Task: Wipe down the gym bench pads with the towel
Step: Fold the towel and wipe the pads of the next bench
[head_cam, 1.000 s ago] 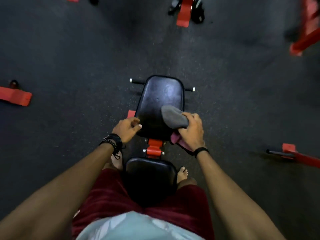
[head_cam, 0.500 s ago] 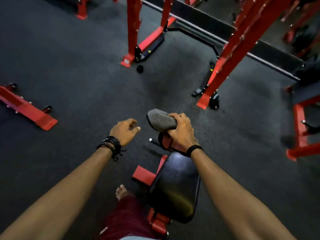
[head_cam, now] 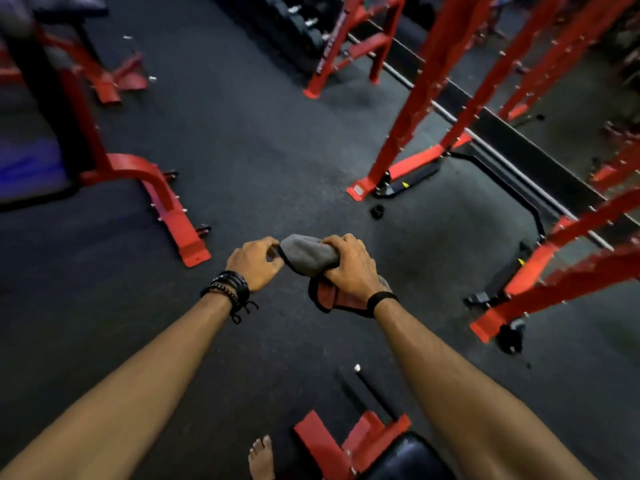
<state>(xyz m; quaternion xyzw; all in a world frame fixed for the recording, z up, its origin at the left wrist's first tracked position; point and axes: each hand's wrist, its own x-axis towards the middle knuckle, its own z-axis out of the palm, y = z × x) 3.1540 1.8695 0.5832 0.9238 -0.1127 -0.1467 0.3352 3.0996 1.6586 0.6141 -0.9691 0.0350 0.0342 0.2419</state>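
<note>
My right hand fingers curled over the towel, my left hand fingers loosely curled at its grey tip, contact unclear, bench pad below.

Dark rubber floor. Red rack uprights right of centre, feet on the floor. Red machine base at left. Small black object lying near one rack foot.

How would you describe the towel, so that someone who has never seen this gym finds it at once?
Follow the two forearms up from the bottom to the hands. The towel is bunched in the right hand, and the left hand touches its tip. It is the only soft thing: grey outside, red inside.
</note>
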